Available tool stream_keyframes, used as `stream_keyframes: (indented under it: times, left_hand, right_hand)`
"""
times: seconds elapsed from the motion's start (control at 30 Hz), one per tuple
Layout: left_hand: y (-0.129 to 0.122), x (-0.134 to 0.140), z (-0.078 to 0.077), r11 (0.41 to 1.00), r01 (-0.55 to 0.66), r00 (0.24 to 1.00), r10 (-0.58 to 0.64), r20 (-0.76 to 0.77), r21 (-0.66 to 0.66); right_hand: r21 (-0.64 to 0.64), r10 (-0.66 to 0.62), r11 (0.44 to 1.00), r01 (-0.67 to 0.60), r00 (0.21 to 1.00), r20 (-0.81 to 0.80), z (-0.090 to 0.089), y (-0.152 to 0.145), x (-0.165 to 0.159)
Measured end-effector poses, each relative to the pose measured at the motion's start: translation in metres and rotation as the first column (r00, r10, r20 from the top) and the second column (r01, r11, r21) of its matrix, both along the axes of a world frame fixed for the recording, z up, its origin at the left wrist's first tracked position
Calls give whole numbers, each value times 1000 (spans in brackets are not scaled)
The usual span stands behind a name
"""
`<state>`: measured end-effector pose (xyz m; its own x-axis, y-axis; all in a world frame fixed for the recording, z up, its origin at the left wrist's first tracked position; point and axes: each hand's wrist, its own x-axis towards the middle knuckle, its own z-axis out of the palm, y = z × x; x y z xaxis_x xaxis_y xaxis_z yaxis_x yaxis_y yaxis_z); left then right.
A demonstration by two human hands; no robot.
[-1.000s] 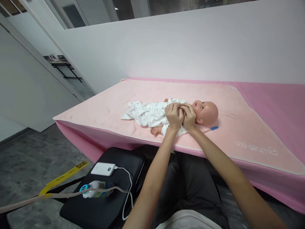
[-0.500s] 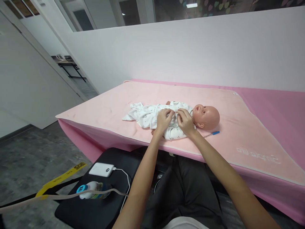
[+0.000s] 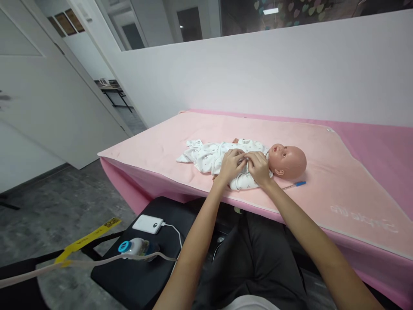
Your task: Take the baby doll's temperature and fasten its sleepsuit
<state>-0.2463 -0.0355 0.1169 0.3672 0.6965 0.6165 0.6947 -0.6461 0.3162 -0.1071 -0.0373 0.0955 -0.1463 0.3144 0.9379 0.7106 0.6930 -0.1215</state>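
Note:
A baby doll lies on its back with its head to the right, mouth and eyes facing up. It wears a white printed baby outfit with long, loose leg ends. Over the doll's chest my left hand is closed in a pinch on the front of the outfit. My right hand pinches there too, its fingertips almost meeting those of the left. The exact bit of cloth or fastening between the fingers is too small to make out. Beside the doll's head lies a blue-capped pen.
A light pink blanket covers the table, over a darker pink cloth. At lower left a black chair bears a white power bank with a cable and a blue-capped bottle. A white wall stands behind.
The camera view has turned a little to the left, so everything sits further right. Both hands stay at the doll's chest, and the left fingers have shifted slightly.

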Motion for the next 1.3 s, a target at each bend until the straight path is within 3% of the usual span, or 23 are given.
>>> stream_keyframes:
  times: [0.17, 0.3, 0.43, 0.6, 0.83, 1.0, 1.3]
  left_hand:
    - [-7, 3, 3, 991, -6, 1000, 10, -29, 136]
    - [-7, 8, 4, 978, -48, 992, 71, -107, 204]
    - [-6, 20, 4, 965, -171, 959, 210, -193, 200]
    - [-8, 32, -1, 952, -281, 950, 294, -102, 124]
    - [-9, 27, 1, 988, -140, 984, 145, 105, -59]
    - [-3, 17, 1, 961, 105, 898, 19, 440, -257]
    - [0, 15, -3, 968, 120, 876, 3, 483, -223]
  right_hand:
    - [62, 63, 996, -60, 997, -43, -2, 0, -1]
    - [31, 59, 998, -57, 995, -84, -1, 1, -2]
    - [-79, 19, 996, -30, 991, -135, 0, 2, -3]
    - [-109, -8, 994, -11, 985, -174, 1, 1, -2]
    - [-161, -8, 987, -15, 990, -143, 1, 1, 2]
    - [-202, -15, 979, -2, 996, -85, 1, -1, 3]
    - [-168, -6, 986, -16, 991, -135, -3, -2, 2]
